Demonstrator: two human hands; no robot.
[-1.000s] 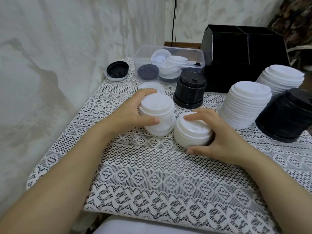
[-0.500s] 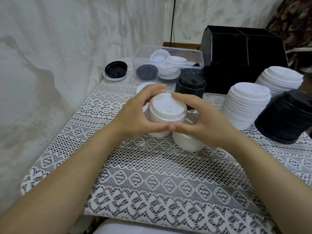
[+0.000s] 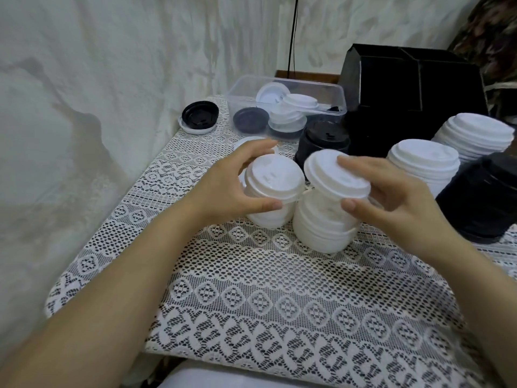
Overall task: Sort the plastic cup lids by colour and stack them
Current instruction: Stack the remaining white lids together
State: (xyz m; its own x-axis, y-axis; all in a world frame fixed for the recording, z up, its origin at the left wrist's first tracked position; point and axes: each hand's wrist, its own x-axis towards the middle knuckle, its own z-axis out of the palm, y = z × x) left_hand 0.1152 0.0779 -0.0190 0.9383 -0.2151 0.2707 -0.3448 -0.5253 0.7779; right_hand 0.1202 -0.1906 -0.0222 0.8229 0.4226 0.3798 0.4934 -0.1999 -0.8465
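One white lid (image 3: pixel 335 175), pinched tilted by the right hand (image 3: pixel 397 214) in front of the black stack (image 3: pixel 324 138), should be levelled over the right white stack (image 3: pixel 321 233) while the left hand (image 3: pixel 223 191) grips the left white stack (image 3: pixel 277 177).

backdrop: white draped sheet (image 3: pixel 112 65) | lace-covered table (image 3: pixel 251 289) | black cable (image 3: pixel 292 32) hanging behind | light: soft, even
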